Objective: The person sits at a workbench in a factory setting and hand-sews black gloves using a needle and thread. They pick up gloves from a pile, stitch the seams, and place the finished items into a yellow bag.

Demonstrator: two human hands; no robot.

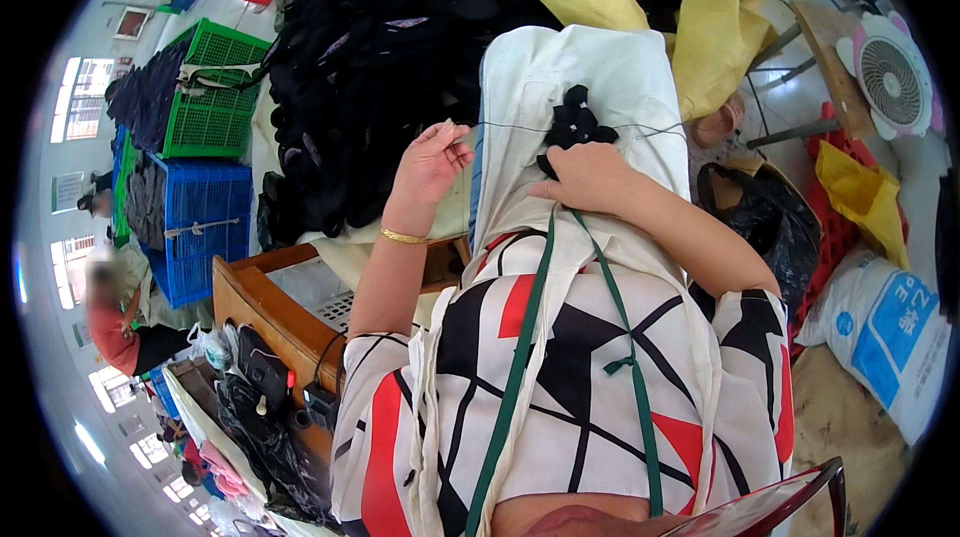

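We are in a garment workshop, judging by the great heap of black fabric pieces (380,67) ahead, stacked green crates (212,97) and blue crates (205,227) far left, and yellow sacks (715,27) far right.

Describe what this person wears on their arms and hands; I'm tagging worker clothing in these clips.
Both forearms are bare, and so are both hands: no gloves. The left hand has a thin gold bangle at the wrist. The right hand shows no jewellery. Short sleeves of a white top with black lines and red patches cover the upper arms.
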